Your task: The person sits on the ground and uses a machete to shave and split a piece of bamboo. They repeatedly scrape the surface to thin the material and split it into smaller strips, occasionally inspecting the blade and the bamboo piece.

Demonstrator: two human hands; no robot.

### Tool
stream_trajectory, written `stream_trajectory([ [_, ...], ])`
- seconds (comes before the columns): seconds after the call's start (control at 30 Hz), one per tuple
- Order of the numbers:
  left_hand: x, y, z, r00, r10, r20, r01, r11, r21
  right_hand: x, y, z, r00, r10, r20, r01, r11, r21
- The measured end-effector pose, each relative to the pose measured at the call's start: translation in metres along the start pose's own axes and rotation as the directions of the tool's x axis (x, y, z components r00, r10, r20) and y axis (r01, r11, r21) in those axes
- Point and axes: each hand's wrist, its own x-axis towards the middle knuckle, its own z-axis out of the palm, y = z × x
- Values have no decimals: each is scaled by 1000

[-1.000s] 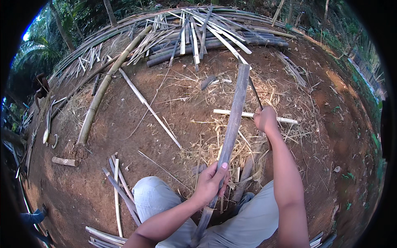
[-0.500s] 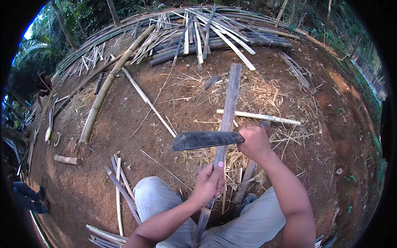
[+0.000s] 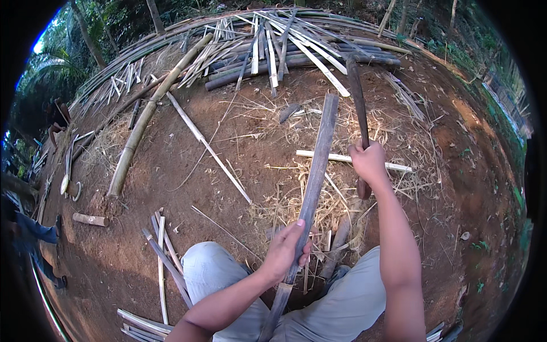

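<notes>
My left hand (image 3: 288, 251) is wrapped round a long dark bamboo strip (image 3: 318, 165), which slants up and away from between my knees. My right hand (image 3: 369, 165) is closed on the wooden handle of a machete (image 3: 358, 97). The blade points away from me, edge-on to the view, to the right of the strip and apart from it. Beneath the right hand, a pale split bamboo stick (image 3: 399, 167) lies across curled shavings (image 3: 336, 199) on the ground. A short round piece of wood (image 3: 341, 242) rests between my legs, partly hidden by shavings.
A large heap of bamboo poles and split strips (image 3: 279, 57) lies at the far side. One thick pole (image 3: 139, 131) stretches along the left. More strips (image 3: 165, 259) lie beside my left knee. At the left edge, one person's legs (image 3: 43, 239) and another person (image 3: 57, 119) show.
The machete has come off the bamboo strip, moving right and away, and has swung from lying across it to pointing forward. At the left edge, the person's legs have shifted into a stride.
</notes>
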Motion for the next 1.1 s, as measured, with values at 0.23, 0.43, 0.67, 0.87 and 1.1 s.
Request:
stream_trajectory([
  [0.23, 3, 2, -14, 988, -87, 125, 98, 991, -87, -63, -54, -1, 832, 197, 518, -475, 734, 485],
  [0.43, -1, 7, -7, 977, -169, 134, 186, 974, -128, -65, -51, -11, 828, 96, 553, -480, 632, 609],
  [0.67, -3, -4, -17, 940, -211, 268, 262, 949, -175, -73, -44, -5, 947, 57, 318, -168, 928, 332],
  [0.87, -2, -9, -14, 984, -129, -125, 116, 987, -107, -120, -59, 7, 843, -373, 389, 486, 837, -251],
  [1.1, -6, -38, -16, 922, 67, -381, -2, 986, 169, -147, -53, 31, 719, -456, 525, 655, 698, -290],
])
